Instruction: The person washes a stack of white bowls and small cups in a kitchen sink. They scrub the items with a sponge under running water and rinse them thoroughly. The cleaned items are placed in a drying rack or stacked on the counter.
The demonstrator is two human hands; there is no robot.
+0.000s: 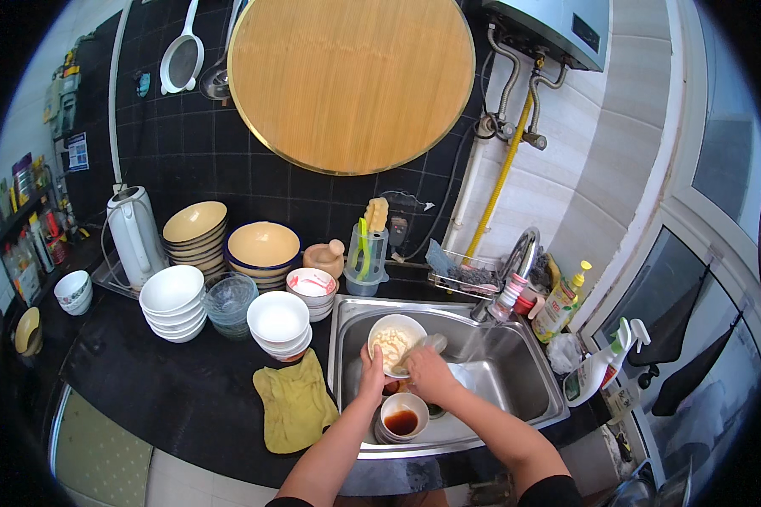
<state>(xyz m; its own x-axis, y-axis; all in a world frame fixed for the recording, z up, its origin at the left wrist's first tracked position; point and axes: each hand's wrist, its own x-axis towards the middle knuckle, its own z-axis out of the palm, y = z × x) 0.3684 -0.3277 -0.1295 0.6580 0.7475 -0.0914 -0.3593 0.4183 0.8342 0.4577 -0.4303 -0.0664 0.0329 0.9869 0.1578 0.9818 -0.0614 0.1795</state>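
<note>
Over the sink (pixel 344 338), my left hand (pixel 373 372) grips the side of a white bowl (pixel 386 323). Pale cream-coloured bits or foam (pixel 391 345) lie inside it. My right hand (pixel 429 373) is closed at the bowl's right rim on a limp, greyish-beige, cloth-like piece (pixel 436 341); its exact kind is unclear. Below my hands, a small stack of bowls (pixel 386 435) stands in the sink, the top one holding reddish-brown liquid (pixel 402 422). Other dishes behind it are partly hidden by my arms. Water (pixel 479 336) appears to run from the faucet (pixel 529 245).
Left of the sink lie a yellow-green cloth (pixel 292 401), stacked white bowls (pixel 278 318), glass bowls (pixel 231 297) and cream bowls (pixel 264 245). A kettle (pixel 135 235) stands farther left. Right of the sink are a pump bottle (pixel 556 311) and a spray bottle (pixel 596 369).
</note>
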